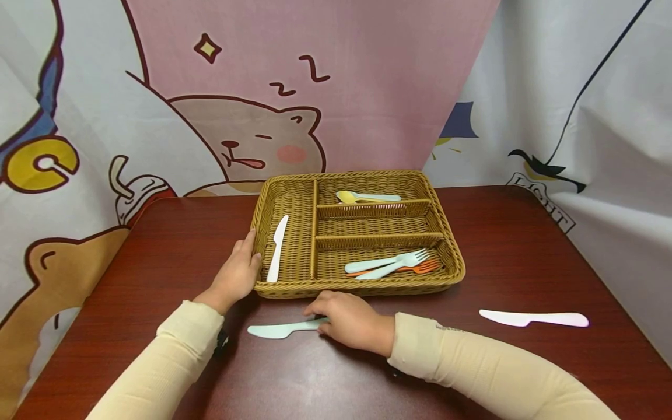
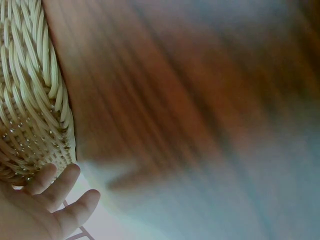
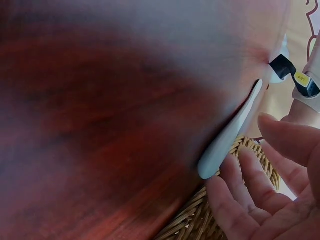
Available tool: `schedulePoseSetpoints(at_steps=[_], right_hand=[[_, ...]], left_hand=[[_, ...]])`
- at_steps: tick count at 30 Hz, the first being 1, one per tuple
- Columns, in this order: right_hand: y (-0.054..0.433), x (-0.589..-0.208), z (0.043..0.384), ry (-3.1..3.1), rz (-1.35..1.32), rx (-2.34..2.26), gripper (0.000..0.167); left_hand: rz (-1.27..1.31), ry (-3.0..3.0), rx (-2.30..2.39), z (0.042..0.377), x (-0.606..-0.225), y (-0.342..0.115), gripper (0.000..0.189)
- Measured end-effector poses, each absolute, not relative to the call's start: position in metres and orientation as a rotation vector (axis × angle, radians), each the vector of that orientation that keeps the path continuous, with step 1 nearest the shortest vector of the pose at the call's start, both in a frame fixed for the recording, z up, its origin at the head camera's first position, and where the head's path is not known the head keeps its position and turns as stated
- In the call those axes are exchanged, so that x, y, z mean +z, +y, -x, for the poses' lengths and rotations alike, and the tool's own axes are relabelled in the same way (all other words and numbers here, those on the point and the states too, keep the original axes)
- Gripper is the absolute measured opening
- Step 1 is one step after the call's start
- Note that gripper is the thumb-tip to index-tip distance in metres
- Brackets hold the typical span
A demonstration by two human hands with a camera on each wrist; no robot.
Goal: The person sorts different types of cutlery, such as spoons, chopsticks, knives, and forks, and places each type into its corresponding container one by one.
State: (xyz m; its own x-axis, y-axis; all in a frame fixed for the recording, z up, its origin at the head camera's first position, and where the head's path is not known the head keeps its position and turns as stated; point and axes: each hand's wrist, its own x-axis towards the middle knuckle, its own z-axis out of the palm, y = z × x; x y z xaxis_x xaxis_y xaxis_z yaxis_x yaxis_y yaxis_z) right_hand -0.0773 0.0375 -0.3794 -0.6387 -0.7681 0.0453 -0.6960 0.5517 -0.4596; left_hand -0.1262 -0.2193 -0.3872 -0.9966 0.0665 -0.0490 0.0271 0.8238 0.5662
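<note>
A tan wicker basket [image 1: 313, 245] with divided compartments stands at the table's back. My left hand [image 1: 238, 271] rests against its left side, fingers extended along the wall; the left wrist view shows those fingers [image 2: 65, 185] beside the weave. A pale green table knife [image 1: 278, 331] lies before the basket, blade leftward. Over its handle is my right hand [image 1: 349, 319]. In the right wrist view, fingertips [image 3: 220, 187] touch or nearly touch the knife [image 3: 227, 142], while the thumb [image 3: 282, 132] stays apart from it. A white knife [image 1: 278, 248] lies in the left compartment.
Pale green forks and an orange fork [image 1: 427, 266] lie in the front right compartment. The back compartment holds a yellow spoon [image 1: 346, 197] and pale green cutlery. Another white knife [image 1: 535, 318] is on the table at right. A printed curtain [image 1: 378, 87] hangs behind the table.
</note>
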Motion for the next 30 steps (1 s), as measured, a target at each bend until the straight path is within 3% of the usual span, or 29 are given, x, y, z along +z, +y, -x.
schedulePoseSetpoints(at_steps=[30], right_hand=[[0.0336, -0.3837, 0.0769, 2.640, 1.284, -0.563, 0.027]], left_hand=[[-0.083, 2.948, 0.920, 0.1243, -0.3848, -0.2183, 0.060]])
